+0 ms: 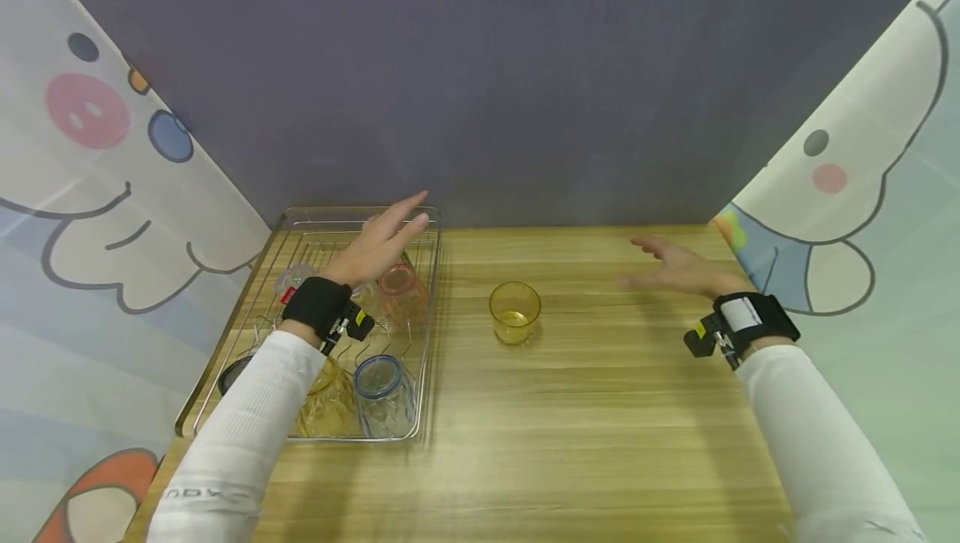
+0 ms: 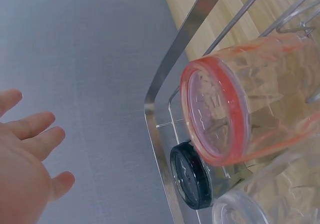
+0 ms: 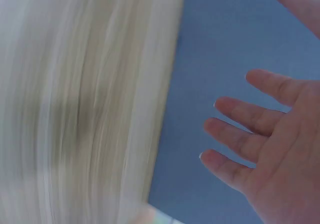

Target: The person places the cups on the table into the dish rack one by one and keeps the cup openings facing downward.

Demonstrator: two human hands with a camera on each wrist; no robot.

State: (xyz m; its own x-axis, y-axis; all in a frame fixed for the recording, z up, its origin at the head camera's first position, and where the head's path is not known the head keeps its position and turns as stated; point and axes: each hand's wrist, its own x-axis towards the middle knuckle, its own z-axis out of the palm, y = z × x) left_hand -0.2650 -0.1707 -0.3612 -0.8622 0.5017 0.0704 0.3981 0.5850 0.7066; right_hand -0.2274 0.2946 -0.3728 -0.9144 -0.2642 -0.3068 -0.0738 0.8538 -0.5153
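Note:
My left hand [image 1: 375, 249] hovers over the back of a wire rack [image 1: 427, 376] at the left, its fingers extended and holding nothing. Below it in the rack stands a clear glass with a red-rimmed base [image 1: 405, 297]; the left wrist view shows this red-ringed glass [image 2: 220, 108] close up, beside a dark-ended glass [image 2: 191, 176]. Over the right part of the wooden table, my right hand [image 1: 678, 269] is held up with its fingers spread, nothing in it. Between the two hands, a small yellow glass cup [image 1: 514, 314] stands upright on the table.
Toward the rack's front are a blue-rimmed glass [image 1: 384, 397], a yellow glass [image 1: 328, 405] and a dark-rimmed one [image 1: 234, 374] partly hidden by the left sleeve. A grey wall [image 1: 495, 109] rises behind the table [image 1: 585, 443], and cartoon-printed sheets [image 1: 847, 218] flank both sides.

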